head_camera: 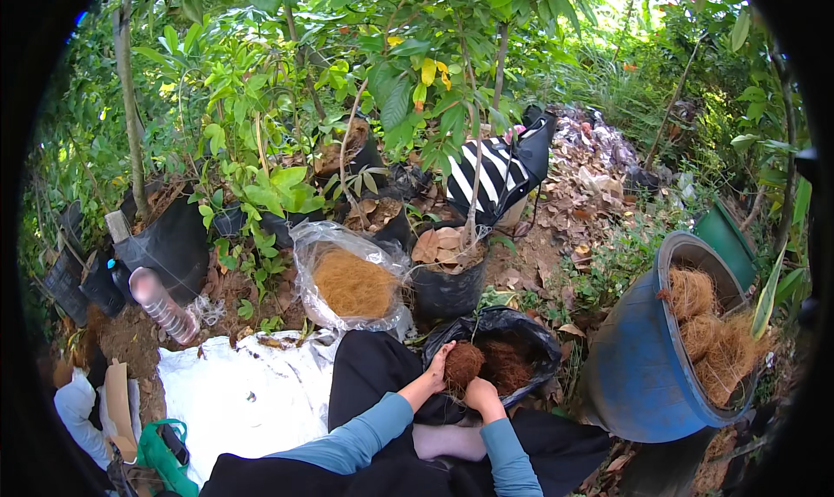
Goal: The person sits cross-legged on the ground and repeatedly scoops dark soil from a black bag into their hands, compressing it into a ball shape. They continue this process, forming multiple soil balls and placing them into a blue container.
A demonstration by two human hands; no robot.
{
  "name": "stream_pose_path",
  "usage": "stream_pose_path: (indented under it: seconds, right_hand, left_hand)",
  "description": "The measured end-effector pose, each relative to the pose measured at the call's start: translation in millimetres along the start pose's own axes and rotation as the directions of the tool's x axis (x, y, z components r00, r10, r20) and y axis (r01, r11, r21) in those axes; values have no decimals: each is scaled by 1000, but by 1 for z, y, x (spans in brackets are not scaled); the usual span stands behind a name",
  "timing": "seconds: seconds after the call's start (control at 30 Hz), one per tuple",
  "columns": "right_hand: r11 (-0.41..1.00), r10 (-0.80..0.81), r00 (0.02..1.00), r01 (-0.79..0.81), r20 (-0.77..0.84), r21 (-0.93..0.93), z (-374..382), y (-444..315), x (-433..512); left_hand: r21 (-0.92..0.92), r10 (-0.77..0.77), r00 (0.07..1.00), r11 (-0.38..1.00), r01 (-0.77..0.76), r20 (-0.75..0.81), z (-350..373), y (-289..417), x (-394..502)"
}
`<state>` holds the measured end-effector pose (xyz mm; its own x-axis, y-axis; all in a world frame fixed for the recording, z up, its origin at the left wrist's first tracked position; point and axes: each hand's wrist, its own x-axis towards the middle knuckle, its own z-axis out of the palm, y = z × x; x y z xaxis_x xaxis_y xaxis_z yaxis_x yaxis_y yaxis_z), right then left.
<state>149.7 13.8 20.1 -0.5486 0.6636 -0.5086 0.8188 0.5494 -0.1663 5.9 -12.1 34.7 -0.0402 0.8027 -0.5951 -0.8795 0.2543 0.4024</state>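
My left hand cups the left side of a round ball of dark brown coir-like fibre. Against the ball's lower right side, my right hand is curled; what lies within its fingers is hidden. Just beyond and right of my hands, a black plastic bag lies with its mouth spread, holding loose dark brown fibre. In front of my left knee, a clear plastic bag contains lighter golden-brown fibre.
At right, a tilted blue tub holds several tan fibre clumps. A white sheet spreads at left beside a green bag. Ahead stand a black plant bag and a striped bag. A clear plastic roll lies left.
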Motion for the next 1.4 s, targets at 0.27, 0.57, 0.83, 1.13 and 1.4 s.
stream_pose_path:
  seconds: [0.27,0.57,0.83,1.13,1.4]
  right_hand:
    - [996,85,971,-74,224,-59,-26,-11,7]
    - [996,77,967,-62,242,-67,-38,-13,-7]
    - [989,-110,951,135,288,-68,-38,-4,-18]
    - [992,-117,977,105,176,75,-29,5,-9]
    - [964,-230,957,199,176,175,-32,0,-10]
  left_hand:
    - [-39,60,998,997,-60,-1,-2,-2,0]
    - [-94,-40,983,994,57,177,-33,-16,37]
    - [-129,-8,955,990,48,295,-23,-8,27]
    - [-74,-24,968,996,44,250,-13,3,14]
    - [-54,48,954,998,-34,295,-10,5,14]
